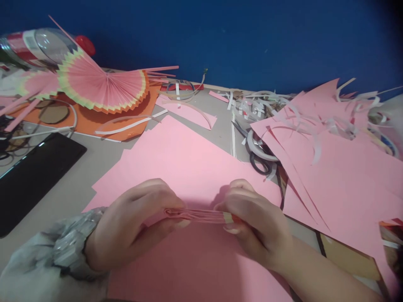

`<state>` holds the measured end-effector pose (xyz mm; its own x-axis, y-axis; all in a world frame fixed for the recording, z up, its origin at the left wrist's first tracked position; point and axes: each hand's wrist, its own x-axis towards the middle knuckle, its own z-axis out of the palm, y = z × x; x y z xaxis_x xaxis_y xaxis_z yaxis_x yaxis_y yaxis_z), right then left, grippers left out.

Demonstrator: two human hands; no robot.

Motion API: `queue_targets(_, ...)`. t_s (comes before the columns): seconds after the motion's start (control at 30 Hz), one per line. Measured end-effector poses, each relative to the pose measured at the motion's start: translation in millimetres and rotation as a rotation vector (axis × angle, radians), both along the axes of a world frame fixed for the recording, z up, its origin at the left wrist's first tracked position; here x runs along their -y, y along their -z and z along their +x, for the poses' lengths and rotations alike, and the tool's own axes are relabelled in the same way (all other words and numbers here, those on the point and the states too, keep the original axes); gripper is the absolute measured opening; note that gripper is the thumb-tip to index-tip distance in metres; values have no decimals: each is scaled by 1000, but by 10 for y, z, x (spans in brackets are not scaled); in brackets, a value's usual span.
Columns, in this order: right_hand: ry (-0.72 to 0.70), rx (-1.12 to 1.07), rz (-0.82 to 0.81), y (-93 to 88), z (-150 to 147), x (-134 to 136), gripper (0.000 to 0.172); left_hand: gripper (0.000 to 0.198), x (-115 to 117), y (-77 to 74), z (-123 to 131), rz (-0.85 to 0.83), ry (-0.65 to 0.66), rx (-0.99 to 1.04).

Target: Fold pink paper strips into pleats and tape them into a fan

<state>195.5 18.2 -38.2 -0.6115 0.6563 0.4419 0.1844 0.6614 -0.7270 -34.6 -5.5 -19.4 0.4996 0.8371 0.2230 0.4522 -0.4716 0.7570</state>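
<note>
1. Left hand (pixel 135 226) pinches one end of a pleated pink strip (pixel 204 216) between thumb and fingers
2. Right hand (pixel 258 222) grips the other end, right by its yellow band (pixel 227 217)
3. And the strip sits level between them, above pink sheets (pixel 185 167)
4. Back left, a pleated fan (pixel 107 90) spreads wide, near a bottle (pixel 52 44)

Pleated strip (pixel 206 216) above paper stack (pixel 179 159), phone (pixel 40 180) left, bottle (pixel 39 44) behind fan (pixel 108 90)
</note>
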Motion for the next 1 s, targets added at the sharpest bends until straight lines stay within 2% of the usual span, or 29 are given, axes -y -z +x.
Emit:
queue_targets(0.2, -70, -65, -93, 41, 14, -4, 11, 4, -60, -6, -52, 16, 212, -88)
queue_targets(0.37, 7, -18, -70, 14, -4, 3, 14, 11, -82, -18, -54, 134, 140, -191)
queue_targets(0.5, -8, -9, -85, 16, -7, -3, 16, 8, -80, -14, -56, 201, 172, -166)
queue_targets(0.67, -41, 3, -73, 37, 8, -23, 15, 7, -69, -4, -60, 196, 127, -135)
queue_targets(0.77, -35, 5, -82, 37, 10, -30, 15, 12, -63, -1, -56, 179, 164, -89)
queue_targets(1.0, -77, 16, -207, 17, -13, -47, 23, 16, -38, -56, 5, 3, 237, 30)
